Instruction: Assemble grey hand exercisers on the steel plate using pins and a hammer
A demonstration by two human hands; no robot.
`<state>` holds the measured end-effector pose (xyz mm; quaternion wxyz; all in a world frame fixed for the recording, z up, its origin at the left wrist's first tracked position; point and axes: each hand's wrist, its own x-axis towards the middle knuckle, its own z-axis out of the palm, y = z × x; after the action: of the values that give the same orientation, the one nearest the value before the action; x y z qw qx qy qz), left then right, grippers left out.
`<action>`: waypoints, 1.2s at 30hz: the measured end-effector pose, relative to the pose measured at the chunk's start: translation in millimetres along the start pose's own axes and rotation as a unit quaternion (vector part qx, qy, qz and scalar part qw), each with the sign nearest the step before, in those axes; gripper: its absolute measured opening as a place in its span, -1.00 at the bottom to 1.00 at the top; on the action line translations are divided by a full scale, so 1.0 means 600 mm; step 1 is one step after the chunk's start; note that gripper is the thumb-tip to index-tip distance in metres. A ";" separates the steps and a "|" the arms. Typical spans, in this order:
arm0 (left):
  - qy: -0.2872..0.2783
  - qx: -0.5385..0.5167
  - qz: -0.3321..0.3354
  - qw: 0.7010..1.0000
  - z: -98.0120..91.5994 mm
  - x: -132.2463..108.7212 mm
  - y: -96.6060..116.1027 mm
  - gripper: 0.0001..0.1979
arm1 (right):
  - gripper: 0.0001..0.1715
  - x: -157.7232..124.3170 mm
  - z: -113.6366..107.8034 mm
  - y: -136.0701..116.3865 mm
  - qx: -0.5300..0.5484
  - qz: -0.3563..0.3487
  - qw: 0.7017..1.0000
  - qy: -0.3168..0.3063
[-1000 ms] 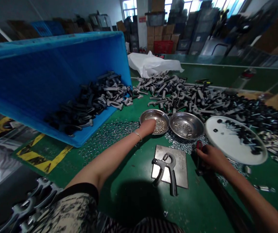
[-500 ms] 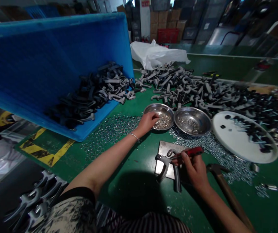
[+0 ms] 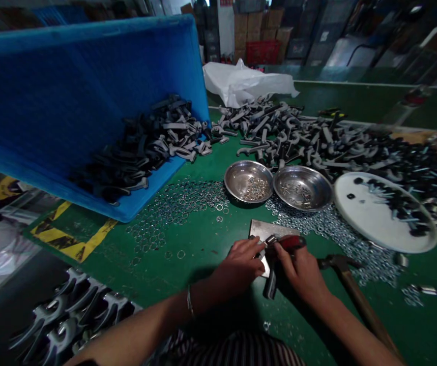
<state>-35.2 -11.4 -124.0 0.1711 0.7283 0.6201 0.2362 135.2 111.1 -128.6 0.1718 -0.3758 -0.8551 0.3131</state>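
My left hand (image 3: 243, 262) is closed over a grey metal clamp-like piece with a curved handle (image 3: 270, 285), covering much of it. The piece lies on a small flat steel plate (image 3: 269, 227). My right hand (image 3: 300, 267) grips a red-handled tool (image 3: 294, 242), its working end pointing left at the piece and hidden by fingers. A short shiny cylinder (image 3: 270, 239) shows between the two hands, at the top of the piece. Anything small in my left fingertips is hidden.
Beyond the plate stand a steel bowl of small brassy parts (image 3: 231, 190), another steel bowl (image 3: 319, 203) and a white tray of black-headed bolts (image 3: 350, 216). A hammer (image 3: 355, 290) lies right. Rings and nuts are scattered. Grey handles fill a tipped blue crate (image 3: 199, 76) and heap behind.
My left hand has moved from the bowl of small brassy parts back to the grey piece and now covers it. My right hand still holds the red-handled tool, shifted slightly left.
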 end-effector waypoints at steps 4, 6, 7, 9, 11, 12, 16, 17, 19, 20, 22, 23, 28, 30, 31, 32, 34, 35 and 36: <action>0.048 0.006 -0.028 0.998 0.065 -0.017 -0.002 -0.83 | -0.64 0.030 -0.006 -0.018 -0.017 -0.034 0.999 -0.031; 0.095 -0.024 -0.031 0.995 0.081 -0.017 -0.007 -0.85 | -0.70 0.042 -0.010 -0.025 0.015 -0.049 0.998 -0.039; 0.113 -0.038 -0.030 0.992 0.086 -0.017 -0.007 -0.86 | -0.72 0.044 -0.012 -0.028 0.034 -0.052 0.997 -0.039; 0.137 -0.050 -0.025 0.989 0.094 -0.021 -0.001 -0.85 | -0.74 0.036 -0.020 -0.035 0.082 -0.036 0.996 -0.021; 0.150 -0.044 -0.023 0.988 0.100 -0.026 0.009 -0.83 | -0.74 0.018 -0.034 -0.046 0.148 -0.015 0.989 0.000; 0.152 -0.039 -0.024 0.987 0.103 -0.028 0.014 -0.82 | -0.74 0.008 -0.042 -0.052 0.186 -0.009 0.982 0.013; 0.157 -0.034 -0.047 0.986 0.111 -0.030 0.027 -0.83 | -0.74 -0.016 -0.055 -0.054 0.322 0.019 0.945 0.062; 0.159 -0.036 -0.051 0.985 0.112 -0.030 0.029 -0.83 | -0.72 -0.017 -0.050 -0.047 0.333 0.039 0.940 0.067; 0.163 -0.038 -0.050 0.985 0.115 -0.030 0.030 -0.83 | -0.66 -0.016 -0.031 -0.025 0.327 0.074 0.940 0.064; 0.167 -0.040 -0.047 0.984 0.117 -0.030 0.030 -0.84 | -0.65 -0.016 -0.019 -0.014 0.318 0.082 0.942 0.070; 0.179 -0.041 -0.041 0.982 0.120 -0.029 0.030 -0.85 | -0.65 -0.017 0.000 0.005 0.305 0.078 0.944 0.096; 0.184 -0.041 -0.041 0.981 0.122 -0.029 0.030 -0.85 | -0.65 -0.019 0.007 0.011 0.302 0.071 0.944 0.110; 0.203 -0.035 -0.040 0.978 0.122 -0.027 0.035 -0.86 | -0.68 -0.021 0.015 0.013 0.297 0.046 0.947 0.109; 0.208 -0.033 -0.040 0.977 0.119 -0.027 0.038 -0.86 | -0.68 -0.021 0.013 0.011 0.282 0.045 0.953 0.099; 0.208 -0.033 -0.042 0.977 0.118 -0.026 0.040 -0.86 | -0.67 -0.021 0.012 0.010 0.259 0.046 0.960 0.099; 0.207 -0.035 -0.045 0.977 0.117 -0.026 0.042 -0.86 | -0.65 -0.020 0.011 0.009 0.225 0.047 0.968 0.104; 0.205 -0.041 -0.053 0.976 0.117 -0.027 0.044 -0.85 | -0.62 -0.018 0.011 0.004 0.151 0.049 0.981 0.114; 0.203 -0.045 -0.057 0.976 0.118 -0.027 0.045 -0.84 | -0.62 -0.016 0.011 0.001 0.125 0.050 0.984 0.117; 0.202 -0.048 -0.060 0.976 0.119 -0.027 0.046 -0.84 | -0.62 -0.013 0.011 -0.002 0.117 0.054 0.985 0.115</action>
<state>25.0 -29.1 -170.4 0.0912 0.6182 0.6720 0.3974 136.3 101.7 -132.8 0.2948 -0.4324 -0.7656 0.3741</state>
